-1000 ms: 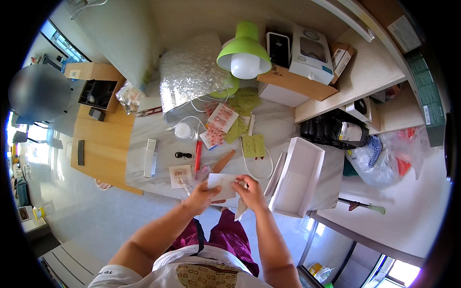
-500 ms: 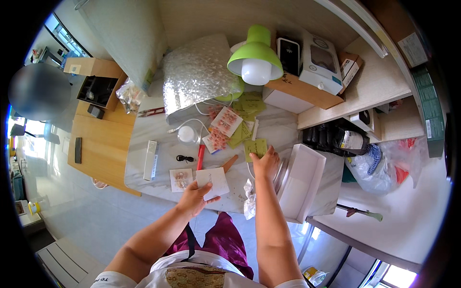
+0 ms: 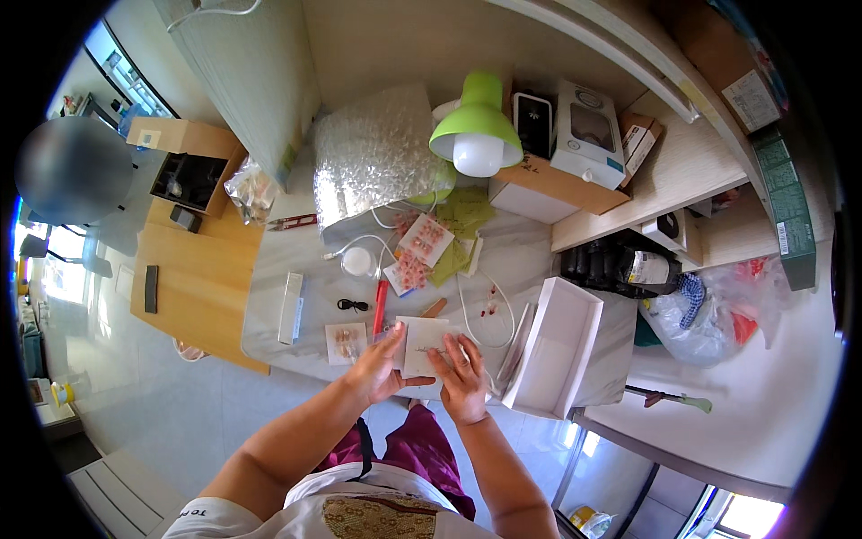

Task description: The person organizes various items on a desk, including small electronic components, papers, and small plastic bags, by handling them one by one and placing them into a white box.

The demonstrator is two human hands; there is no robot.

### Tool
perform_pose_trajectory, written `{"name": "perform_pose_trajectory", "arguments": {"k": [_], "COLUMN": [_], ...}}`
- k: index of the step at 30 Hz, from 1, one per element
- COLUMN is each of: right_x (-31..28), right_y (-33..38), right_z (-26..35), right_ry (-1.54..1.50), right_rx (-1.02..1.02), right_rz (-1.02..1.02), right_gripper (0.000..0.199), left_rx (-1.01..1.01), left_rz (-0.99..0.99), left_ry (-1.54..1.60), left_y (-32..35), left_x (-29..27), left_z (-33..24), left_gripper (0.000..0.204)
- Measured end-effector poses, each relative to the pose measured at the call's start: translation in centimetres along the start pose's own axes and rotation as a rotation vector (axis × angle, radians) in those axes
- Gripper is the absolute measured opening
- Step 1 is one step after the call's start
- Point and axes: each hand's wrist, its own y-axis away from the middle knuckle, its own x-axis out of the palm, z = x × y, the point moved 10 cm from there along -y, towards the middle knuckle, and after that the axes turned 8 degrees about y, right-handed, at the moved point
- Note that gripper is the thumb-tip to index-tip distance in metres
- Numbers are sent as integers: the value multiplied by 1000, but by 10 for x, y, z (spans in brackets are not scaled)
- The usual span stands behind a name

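One white card [image 3: 424, 340] sits between left fingers [image 3: 411, 382] and right fingers [image 3: 459, 357].

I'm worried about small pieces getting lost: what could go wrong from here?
The white card, held in the left hand with the right hand's fingers on its face, is near the front edge of the table; if it slipped, it might fall to the floor.

Small red pieces lie loose beyond the right hand, so a careless sweep could scatter them.

Hands [image 3: 375, 366] close together — apparently half-curled
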Motion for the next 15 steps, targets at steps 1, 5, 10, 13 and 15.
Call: {"name": "perform_pose_trajectory", "arguments": {"k": [1,5,10,13,15], "right_x": [6,31,42,78,70], "right_y": [3,7,37,70,68], "right_z": [1,16,-40,-47,-36], "right_ry": [-13,-46,-656,-483,-340], "right_rx": [-6,-68,761,663,494], "right_rz": [27,173,-88,215,135], "right_gripper": [50,56,46,35,29], "left_rx": [6,77,306,832,864], "left_rz": [-24,-135,-49,141,118], "left_ry": [-7,-141,-755,-1430,-1516], "left_y": [0,6,12,30,24], "left_x": [-5,-22,-42,-3,-28], "left_z": [0,-5,-12,-17,-9], "left_gripper": [43,40,27,22,30]}}
